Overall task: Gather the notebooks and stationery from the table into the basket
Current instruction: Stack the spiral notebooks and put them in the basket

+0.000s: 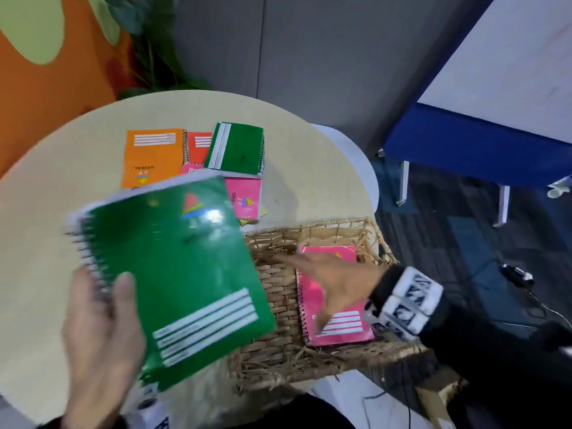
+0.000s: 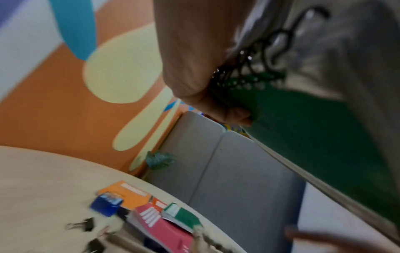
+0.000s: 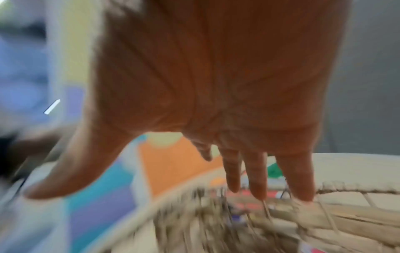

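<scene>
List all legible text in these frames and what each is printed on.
"SPIRAL" and "JF": on the orange notebook on the table, upside down to the head camera.
"JF" plus "SPI", rest hidden: on the pink notebook on the table.
Green notebook gripped by the left hand: logo shows, wording blurred.
Pink notebook in the basket: white lines only.
Wristband by the right hand: print unreadable.

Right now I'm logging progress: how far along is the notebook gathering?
Done: one pink notebook lies in the basket. In hand: the left hand grips a green notebook; the right hand hovers open above the basket. Left: orange notebook, another green one, more pink ones and binder clips.
</scene>
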Action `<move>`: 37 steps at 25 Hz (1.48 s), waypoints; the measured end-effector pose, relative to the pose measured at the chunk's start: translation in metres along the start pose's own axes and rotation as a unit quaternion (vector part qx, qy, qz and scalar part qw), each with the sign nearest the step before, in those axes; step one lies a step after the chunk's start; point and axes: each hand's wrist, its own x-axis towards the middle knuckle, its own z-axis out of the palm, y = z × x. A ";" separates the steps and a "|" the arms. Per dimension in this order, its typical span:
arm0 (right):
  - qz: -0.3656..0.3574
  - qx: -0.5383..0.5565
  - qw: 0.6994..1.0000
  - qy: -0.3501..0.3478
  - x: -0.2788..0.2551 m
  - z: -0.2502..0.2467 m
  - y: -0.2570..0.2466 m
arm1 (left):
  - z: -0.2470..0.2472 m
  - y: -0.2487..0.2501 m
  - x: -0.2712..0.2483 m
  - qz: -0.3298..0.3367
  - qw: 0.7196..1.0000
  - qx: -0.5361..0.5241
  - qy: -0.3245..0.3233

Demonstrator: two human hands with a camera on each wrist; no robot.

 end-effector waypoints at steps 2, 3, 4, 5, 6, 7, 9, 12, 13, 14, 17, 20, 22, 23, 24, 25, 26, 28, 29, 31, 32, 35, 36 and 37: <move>-0.042 0.267 0.959 0.085 -0.022 -0.009 -0.011 | 0.018 0.050 -0.012 0.056 0.993 -0.055 -0.088; -0.054 0.359 0.923 0.126 -0.032 -0.008 -0.017 | 0.028 0.078 -0.018 0.078 0.984 -0.096 -0.130; -0.063 0.440 0.881 0.160 -0.038 0.000 -0.016 | 0.039 0.079 -0.019 0.095 0.976 -0.101 -0.170; -0.049 0.491 0.846 0.200 -0.043 0.009 -0.015 | 0.046 0.088 -0.018 0.088 0.965 -0.099 -0.226; -0.035 0.526 0.815 0.238 -0.047 0.019 -0.009 | 0.054 0.088 -0.015 0.089 0.950 -0.104 -0.282; -0.023 0.552 0.788 0.273 -0.053 0.027 -0.003 | 0.056 0.088 -0.010 0.088 0.929 -0.087 -0.348; 0.015 0.581 0.751 0.313 -0.065 0.035 0.016 | 0.058 0.079 0.004 0.083 0.908 -0.030 -0.410; 0.128 0.540 0.764 0.329 -0.068 0.052 0.061 | 0.050 0.058 0.043 0.095 0.934 0.045 -0.341; 0.168 0.513 0.781 0.313 -0.065 0.058 0.075 | 0.047 0.050 0.059 0.100 0.939 0.080 -0.320; 0.198 0.471 0.807 0.297 -0.058 0.064 0.090 | 0.044 0.045 0.075 0.111 0.938 0.115 -0.308; 0.312 0.244 0.892 0.218 -0.039 0.068 0.112 | 0.047 0.028 0.119 0.158 0.916 0.224 -0.293; 0.380 0.066 0.913 0.130 -0.031 0.060 0.106 | 0.078 0.026 0.152 0.229 0.859 0.329 -0.318; 0.389 -0.011 0.920 0.055 -0.031 0.055 0.090 | 0.113 0.030 0.170 0.298 0.792 0.410 -0.339; 0.389 -0.028 0.920 0.038 -0.031 0.052 0.080 | 0.133 0.030 0.178 0.328 0.762 0.441 -0.341; 0.388 -0.045 0.920 0.034 -0.030 0.046 0.072 | 0.151 0.033 0.188 0.343 0.741 0.463 -0.344; 0.386 -0.047 0.920 0.046 -0.032 0.034 0.061 | 0.169 0.033 0.198 0.342 0.734 0.473 -0.348; 0.367 -0.049 0.926 0.075 -0.030 0.018 0.052 | 0.184 0.035 0.211 0.319 0.740 0.478 -0.350; 0.330 -0.041 0.936 0.115 -0.027 -0.024 0.026 | 0.207 0.032 0.232 0.241 0.751 0.498 -0.360; 0.316 -0.036 0.938 0.134 -0.022 -0.048 0.015 | 0.215 0.028 0.245 0.214 0.747 0.518 -0.357; 0.292 -0.038 0.939 0.179 -0.005 -0.085 0.005 | 0.228 0.010 0.267 0.175 0.740 0.550 -0.346; 0.277 -0.045 0.940 0.196 0.006 -0.103 0.004 | 0.230 0.000 0.273 0.154 0.729 0.570 -0.346; 0.237 -0.043 0.946 0.217 0.062 -0.149 0.018 | 0.230 -0.023 0.290 0.096 0.737 0.536 -0.399; 0.229 -0.025 0.946 0.228 0.087 -0.163 0.021 | 0.228 -0.024 0.295 0.078 0.741 0.511 -0.428; 0.229 -0.012 0.944 0.238 0.115 -0.176 0.028 | 0.227 -0.024 0.299 0.076 0.744 0.495 -0.443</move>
